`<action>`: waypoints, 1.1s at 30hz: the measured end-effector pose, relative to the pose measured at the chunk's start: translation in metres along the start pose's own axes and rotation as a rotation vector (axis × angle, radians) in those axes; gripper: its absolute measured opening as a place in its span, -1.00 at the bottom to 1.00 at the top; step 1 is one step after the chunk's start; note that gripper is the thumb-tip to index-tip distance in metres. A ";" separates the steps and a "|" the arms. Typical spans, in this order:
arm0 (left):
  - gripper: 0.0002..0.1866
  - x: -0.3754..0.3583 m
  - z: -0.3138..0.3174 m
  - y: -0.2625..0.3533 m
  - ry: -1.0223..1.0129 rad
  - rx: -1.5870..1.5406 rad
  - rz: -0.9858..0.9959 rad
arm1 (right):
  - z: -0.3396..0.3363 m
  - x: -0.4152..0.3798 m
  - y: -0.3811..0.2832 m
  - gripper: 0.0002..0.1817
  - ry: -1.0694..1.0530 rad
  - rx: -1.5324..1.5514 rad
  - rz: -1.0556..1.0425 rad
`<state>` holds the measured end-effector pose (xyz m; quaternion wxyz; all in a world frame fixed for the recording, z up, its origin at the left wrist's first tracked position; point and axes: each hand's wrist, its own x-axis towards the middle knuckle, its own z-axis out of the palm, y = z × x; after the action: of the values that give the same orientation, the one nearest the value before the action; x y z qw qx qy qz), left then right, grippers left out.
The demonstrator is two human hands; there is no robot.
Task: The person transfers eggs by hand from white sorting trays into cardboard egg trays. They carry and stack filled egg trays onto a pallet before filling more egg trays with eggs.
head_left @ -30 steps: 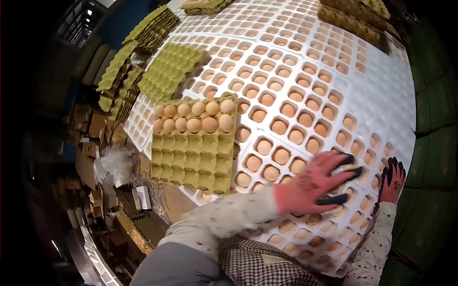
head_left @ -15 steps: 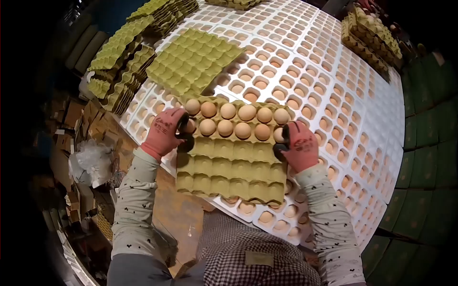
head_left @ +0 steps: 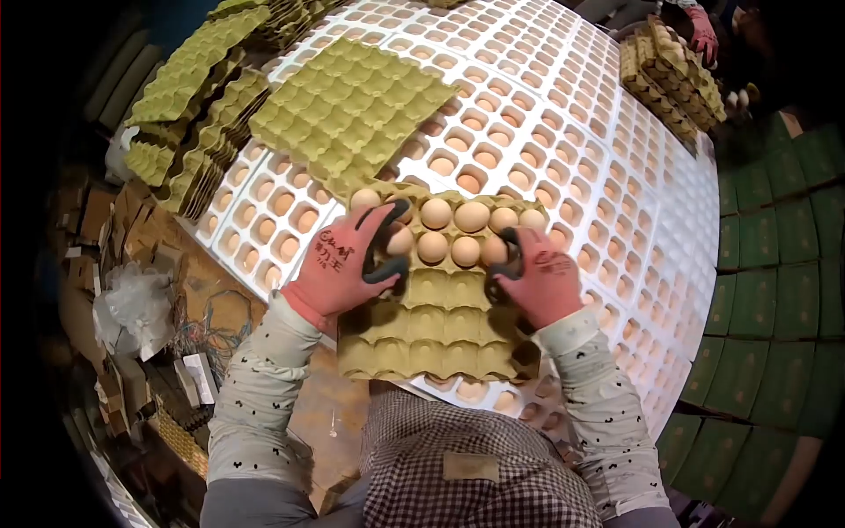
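Observation:
A green pulp egg tray (head_left: 431, 321) lies in front of me, its two far rows filled with brown eggs (head_left: 433, 247) and its nearer rows bare. My left hand (head_left: 348, 264), in a pink glove with dark fingertips, reaches over the tray's left side. Its thumb and fingers are apart, curved around an egg (head_left: 399, 238) in the second row. Over the right side, my right hand (head_left: 544, 275) in a matching glove has its fingers and thumb apart, fingertips right at another egg (head_left: 495, 251). The outermost eggs of that row are hidden behind the hands.
White trays (head_left: 519, 128) holding eggs cover the table. A bare green tray (head_left: 352, 106) lies beyond mine, with stacked trays (head_left: 189, 88) at left. Another person's gloved hand (head_left: 701, 33) is by filled trays (head_left: 673, 79) far right. Green boxes (head_left: 761, 299) stand at right.
My hands have moved inward from the filled tray's side edges, over the outer eggs. The view has shifted a little, and another person's gloved hand now shows at the upper right.

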<state>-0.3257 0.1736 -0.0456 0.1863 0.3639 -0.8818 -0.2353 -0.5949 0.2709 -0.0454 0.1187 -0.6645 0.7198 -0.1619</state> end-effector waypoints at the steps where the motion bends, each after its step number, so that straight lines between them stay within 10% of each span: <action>1: -0.27 0.003 -0.001 0.007 -0.001 0.105 0.037 | 0.002 0.002 -0.015 -0.54 -0.016 0.025 -0.017; 3: -0.31 0.027 0.020 0.035 -0.050 0.272 0.169 | 0.047 -0.001 -0.028 -0.46 0.050 -0.385 -0.037; 6: -0.37 0.027 0.031 0.066 -0.141 0.450 0.043 | 0.007 0.007 -0.029 -0.47 -0.231 -0.062 0.098; 8: -0.34 0.024 0.044 0.060 -0.121 0.586 0.095 | 0.012 -0.012 0.002 -0.41 -0.009 0.286 0.162; 12: -0.28 0.027 0.035 0.051 -0.051 0.409 0.087 | -0.009 -0.058 0.066 -0.46 0.206 1.005 0.346; 14: -0.31 0.030 0.031 0.029 -0.026 -0.153 -0.089 | -0.029 -0.091 0.117 -0.47 0.263 1.088 0.468; 15: -0.37 0.033 0.041 0.016 0.083 -0.751 -0.223 | -0.034 -0.109 0.153 -0.52 0.388 0.914 0.451; 20: -0.41 0.129 0.139 0.166 -0.003 -1.022 0.033 | -0.079 -0.152 0.333 -0.58 0.612 0.289 0.630; 22: -0.40 0.180 0.201 0.232 -0.223 -0.843 0.039 | -0.102 -0.150 0.349 -0.52 0.457 -0.059 0.769; 26: -0.48 0.274 0.303 0.316 -0.012 -0.051 0.360 | -0.128 -0.130 0.380 -0.45 0.196 -0.208 0.576; 33: -0.57 0.364 0.341 0.285 -0.198 0.314 0.406 | -0.139 -0.080 0.453 -0.35 0.095 -0.442 0.081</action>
<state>-0.8959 0.1816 -0.1111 0.0836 0.1794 -0.9763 -0.0879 -1.0579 0.3906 -0.0979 -0.0571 -0.6367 0.7685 -0.0266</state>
